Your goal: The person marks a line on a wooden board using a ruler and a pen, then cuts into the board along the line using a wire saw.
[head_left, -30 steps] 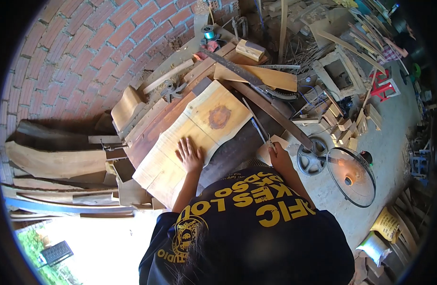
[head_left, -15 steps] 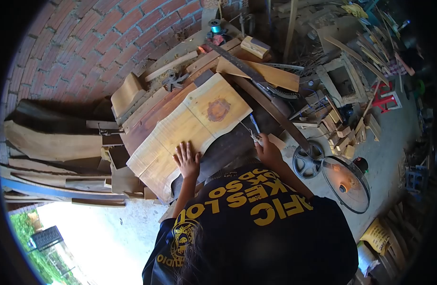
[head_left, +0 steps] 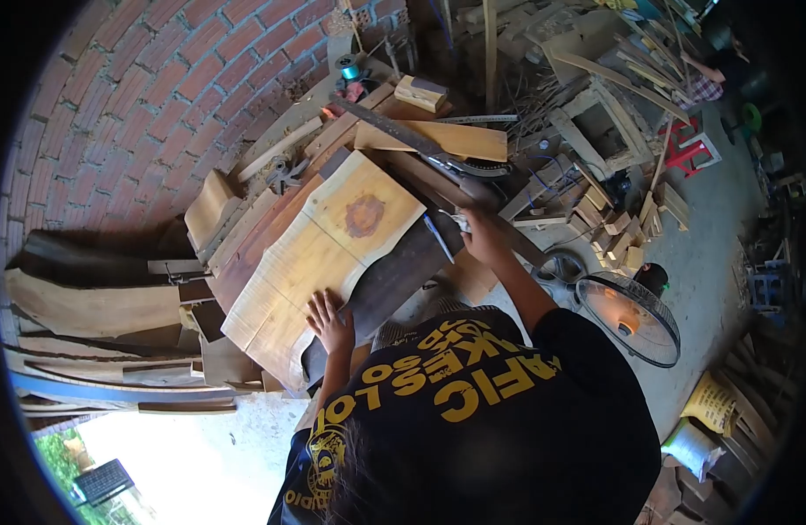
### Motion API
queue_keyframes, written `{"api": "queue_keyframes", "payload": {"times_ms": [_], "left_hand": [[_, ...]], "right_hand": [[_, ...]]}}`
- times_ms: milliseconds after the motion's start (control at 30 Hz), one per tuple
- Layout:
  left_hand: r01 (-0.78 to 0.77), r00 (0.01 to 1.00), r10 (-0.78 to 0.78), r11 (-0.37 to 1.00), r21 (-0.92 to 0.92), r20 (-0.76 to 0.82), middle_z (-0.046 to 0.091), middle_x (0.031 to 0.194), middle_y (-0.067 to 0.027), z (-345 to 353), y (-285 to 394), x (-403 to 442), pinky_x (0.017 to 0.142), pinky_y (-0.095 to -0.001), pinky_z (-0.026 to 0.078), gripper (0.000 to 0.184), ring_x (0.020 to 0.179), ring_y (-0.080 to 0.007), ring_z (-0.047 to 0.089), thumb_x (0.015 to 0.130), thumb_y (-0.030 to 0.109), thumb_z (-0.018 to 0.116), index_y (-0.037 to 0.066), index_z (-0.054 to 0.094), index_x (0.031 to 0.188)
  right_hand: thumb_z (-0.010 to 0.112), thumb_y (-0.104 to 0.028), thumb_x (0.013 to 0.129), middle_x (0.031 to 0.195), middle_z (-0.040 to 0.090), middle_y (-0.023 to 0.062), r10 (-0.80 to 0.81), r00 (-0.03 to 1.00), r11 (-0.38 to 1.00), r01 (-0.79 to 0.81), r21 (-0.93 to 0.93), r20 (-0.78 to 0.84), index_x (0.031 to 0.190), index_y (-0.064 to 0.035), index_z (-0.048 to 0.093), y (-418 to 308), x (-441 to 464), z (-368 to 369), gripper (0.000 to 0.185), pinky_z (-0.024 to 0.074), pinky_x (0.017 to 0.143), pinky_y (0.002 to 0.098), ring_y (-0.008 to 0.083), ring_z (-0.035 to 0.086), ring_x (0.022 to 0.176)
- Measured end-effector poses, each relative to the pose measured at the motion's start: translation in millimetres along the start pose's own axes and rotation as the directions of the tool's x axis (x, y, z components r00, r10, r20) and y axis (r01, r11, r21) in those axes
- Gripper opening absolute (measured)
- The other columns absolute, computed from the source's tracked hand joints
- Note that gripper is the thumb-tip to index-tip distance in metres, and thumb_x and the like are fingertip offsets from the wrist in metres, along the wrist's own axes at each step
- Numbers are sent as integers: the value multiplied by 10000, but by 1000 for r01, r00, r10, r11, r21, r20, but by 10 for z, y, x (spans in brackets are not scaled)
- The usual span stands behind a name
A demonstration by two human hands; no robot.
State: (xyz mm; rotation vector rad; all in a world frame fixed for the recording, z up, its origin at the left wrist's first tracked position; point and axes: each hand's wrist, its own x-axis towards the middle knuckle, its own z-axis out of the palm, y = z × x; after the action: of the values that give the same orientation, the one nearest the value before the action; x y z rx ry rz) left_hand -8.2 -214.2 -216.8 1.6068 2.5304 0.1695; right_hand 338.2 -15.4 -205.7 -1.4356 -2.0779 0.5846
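Observation:
A pale wooden slab (head_left: 320, 241) with wavy edges, a dark round knot and thin lines across it lies on a dark work surface (head_left: 394, 284). My left hand (head_left: 331, 325) rests flat near the slab's lower edge, fingers stretched over the wood. Right of the slab, my right hand (head_left: 484, 239) is closed around a small pale, metallic-looking tool (head_left: 458, 219); its kind is hard to make out. That hand is apart from the slab. Between it and the slab a blue pen (head_left: 439, 238) lies on the dark surface.
Boards (head_left: 429, 138) and a long dark bar (head_left: 403, 131) lie behind the slab. A fan (head_left: 629, 319) stands at right, near a wheel (head_left: 560, 267). Wood offcuts (head_left: 617, 232) and a red stool (head_left: 690, 149) are beyond. Another person (head_left: 722, 74) is at the far right.
My right hand has drawn back from the slab's edge with the small tool. The view has shifted, another person shows at upper right, and my left hand stays on the slab.

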Motion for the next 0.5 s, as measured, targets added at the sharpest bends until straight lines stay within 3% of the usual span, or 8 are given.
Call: {"api": "queue_keyframes", "payload": {"times_ms": [133,167,333,433,467,500], "left_hand": [[28,999,-27,999,-18,42,116,1536,-131,-8,104,-78,1112,-537,49,767,1418,-336,56,847,417,535,127,189,1467],[18,999,-18,1000,-2,46,100,1538,-135,-9,113,-90,1107,-548,65,807,1418,-337,53,830,421,558,119,170,1469],[31,989,-25,999,-40,147,69,1544,-124,-191,202,-90,1087,-581,114,856,1419,-332,53,809,420,595,138,137,1475],[187,943,-137,972,-142,304,79,1545,-106,-323,245,48,1060,-626,121,763,1424,-301,50,838,438,566,175,203,1456],[205,920,-149,971,-120,362,207,1508,-149,-417,276,129,1073,-549,201,644,1393,-326,196,875,431,527,143,314,1411],[120,898,22,948,-293,439,296,1464,-156,-354,96,337,1066,-492,247,587,1351,-327,286,899,430,500,120,364,1379]], "right_hand": [[601,-30,764,1127,552,137,1,999,999,1,-32,50,1206,-127,507,27,70,167,462,468,848,406,350,552,1007],[603,-51,762,1124,544,119,-12,999,1000,12,-1,37,1206,-165,526,78,68,258,465,450,873,419,340,536,1026],[628,-128,758,1193,507,116,64,998,997,-64,-46,-13,1236,-173,518,-32,-138,246,492,376,941,504,322,462,1153],[630,-117,769,1263,448,145,126,992,992,-126,-13,-17,1246,-149,515,-65,-380,218,491,356,972,494,368,423,1170],[633,-120,766,1272,436,158,106,993,994,-108,-33,-46,1244,-149,514,-50,-485,219,494,352,975,494,380,414,1175],[637,-124,762,1280,423,172,86,994,995,-90,-54,-71,1243,-150,514,-40,-604,215,497,349,978,493,392,404,1181]]}}
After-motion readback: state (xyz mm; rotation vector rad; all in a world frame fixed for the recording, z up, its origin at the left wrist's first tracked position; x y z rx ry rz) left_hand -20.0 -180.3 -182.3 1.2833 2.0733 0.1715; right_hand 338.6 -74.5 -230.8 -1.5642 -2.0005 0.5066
